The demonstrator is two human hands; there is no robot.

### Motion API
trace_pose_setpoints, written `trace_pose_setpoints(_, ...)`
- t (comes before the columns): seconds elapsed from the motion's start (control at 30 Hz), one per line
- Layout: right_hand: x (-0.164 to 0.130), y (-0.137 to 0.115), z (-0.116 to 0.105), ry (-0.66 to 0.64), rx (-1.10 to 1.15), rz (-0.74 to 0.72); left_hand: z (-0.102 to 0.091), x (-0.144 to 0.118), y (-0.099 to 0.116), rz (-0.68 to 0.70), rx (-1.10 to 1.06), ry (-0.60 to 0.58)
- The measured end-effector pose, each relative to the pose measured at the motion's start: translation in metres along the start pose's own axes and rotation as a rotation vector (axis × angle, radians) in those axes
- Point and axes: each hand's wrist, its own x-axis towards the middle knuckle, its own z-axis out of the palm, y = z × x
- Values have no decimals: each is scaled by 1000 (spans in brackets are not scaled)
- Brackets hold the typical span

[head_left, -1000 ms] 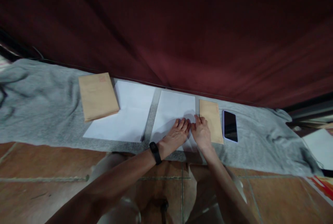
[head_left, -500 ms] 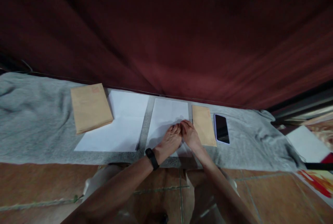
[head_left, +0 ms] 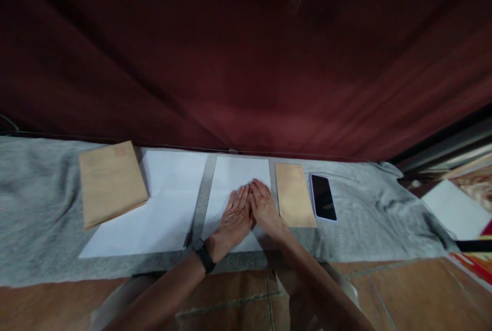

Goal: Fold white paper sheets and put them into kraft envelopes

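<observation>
A white sheet of paper [head_left: 238, 173] lies on a grey cloth [head_left: 38, 218] spread over the floor. My left hand [head_left: 233, 219], with a black band on its wrist, rests flat on the sheet, fingers together. My right hand [head_left: 264, 209] presses flat on the same sheet beside it, the two hands touching side by side. A single brown envelope [head_left: 293, 193] lies just right of the sheet. Neither hand grips anything.
A stack of white paper [head_left: 161, 203] lies to the left, with a pile of brown envelopes [head_left: 109, 181] overlapping its left corner. A black phone [head_left: 323, 197] sits right of the envelope. A dark red curtain [head_left: 246, 54] hangs behind. Brown floor tiles [head_left: 415, 290] show in front.
Both hands have slid up and toward the middle of the sheet and now lie flat together. The view has shifted, so everything sits lower and further left.
</observation>
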Motion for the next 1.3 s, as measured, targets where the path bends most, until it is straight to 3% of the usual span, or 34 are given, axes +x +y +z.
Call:
trace_pose_setpoints(0.33,-4,-5,-7,-17,-117,-4,-3,-4,-19,-53,1,60)
trace_pose_setpoints(0.73,-5,-4,-10,-8,-108,24,-11,-15,-40,-179,17,130)
trace_pose_setpoints(0.9,-5,-7,-13,-30,-105,37,-14,-3,-29,-55,-46,150)
trace_pose_setpoints(1.07,-4,-5,-13,-68,-118,19,-12,6,-18,5,-32,79)
trace_pose_setpoints(1.3,-4,-2,-7,-33,-101,37,-10,11,-32,-5,18,66)
